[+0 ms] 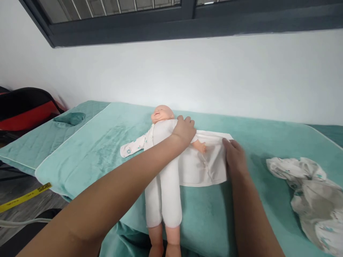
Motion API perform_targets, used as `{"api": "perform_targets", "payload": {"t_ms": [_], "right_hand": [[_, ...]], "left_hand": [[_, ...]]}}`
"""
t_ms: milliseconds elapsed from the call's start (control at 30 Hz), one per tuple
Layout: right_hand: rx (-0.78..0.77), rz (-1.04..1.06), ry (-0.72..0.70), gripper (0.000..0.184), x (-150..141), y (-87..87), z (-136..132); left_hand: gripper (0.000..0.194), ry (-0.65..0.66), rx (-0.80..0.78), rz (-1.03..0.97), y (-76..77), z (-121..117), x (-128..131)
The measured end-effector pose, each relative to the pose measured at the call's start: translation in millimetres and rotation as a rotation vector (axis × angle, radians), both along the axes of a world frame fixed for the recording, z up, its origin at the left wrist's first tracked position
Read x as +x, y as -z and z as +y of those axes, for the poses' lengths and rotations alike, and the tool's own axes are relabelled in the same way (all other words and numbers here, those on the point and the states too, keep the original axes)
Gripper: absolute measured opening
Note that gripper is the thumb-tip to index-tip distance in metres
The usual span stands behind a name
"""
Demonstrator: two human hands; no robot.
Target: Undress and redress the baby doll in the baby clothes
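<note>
A baby doll (169, 192) with a white cloth body lies on its back, head towards the wall. One sleeve of a white printed baby shirt (138, 143) covers its arm on the left. On the right, the shirt's pale inner side (193, 173) is spread flat under the doll's bare hand (199, 146). My left hand (184, 130) is closed over the doll's shoulder at the shirt's upper edge; its fingertips are hidden, so what they grip does not show. Slightly blurred, my right hand (235, 155) pinches the shirt's far right edge.
A teal padded bed cover (93, 142) lies beneath everything, with a face hole (70, 119) at its left end. Crumpled printed baby clothing (311, 192) lies to the right. A white wall (171, 75) rises behind; a black and red chair (26, 110) stands left.
</note>
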State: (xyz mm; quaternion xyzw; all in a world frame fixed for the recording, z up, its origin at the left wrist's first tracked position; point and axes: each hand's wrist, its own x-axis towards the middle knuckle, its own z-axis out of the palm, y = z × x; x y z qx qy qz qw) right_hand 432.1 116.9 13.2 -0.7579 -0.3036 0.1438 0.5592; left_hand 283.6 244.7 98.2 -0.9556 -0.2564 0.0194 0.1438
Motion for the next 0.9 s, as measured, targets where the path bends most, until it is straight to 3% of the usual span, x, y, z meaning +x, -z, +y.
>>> {"api": "perform_targets", "payload": {"t_ms": [100, 167, 267, 433, 533, 700, 800, 900], "right_hand": [[0.249, 0.291, -0.062, 0.038, -2.1, -6.7, -5.2], [0.328, 0.442, -0.14, 0.039, -6.5, -10.1, -7.5], [0.365, 0.532, -0.25, 0.04, -17.6, -14.9, -9.4], [0.331, 0.487, -0.417, 0.042, -32.7, -22.1, -12.0], [0.262, 0.459, -0.556, 0.054, -34.9, -22.4, -12.7], [0.231, 0.517, -0.796, 0.059, -40.2, -15.2, -13.3], [0.147, 0.527, -1.065, 0.061, -46.1, -12.3, -13.4], [0.041, 0.533, -1.417, 0.057, -50.9, -12.0, -12.0]], "left_hand": [[0.022, -0.114, -0.009, -0.022, 9.9, 6.0, 10.6], [0.017, -0.164, 0.006, -0.041, 16.5, 8.7, 17.3], [0.022, -0.172, -0.007, -0.078, 24.5, 7.1, 24.9], [0.045, -0.2, -0.227, -0.254, 32.4, -0.7, 32.1], [0.035, -0.185, -0.388, -0.397, 30.5, 0.7, 30.2], [0.017, 0.043, -0.654, -0.596, 11.3, 12.6, 3.5], [0.02, 0.039, -0.582, -0.717, 2.5, 21.3, -25.5], [0.019, -0.063, -0.448, -0.835, 5.9, 25.9, -57.8]]}}
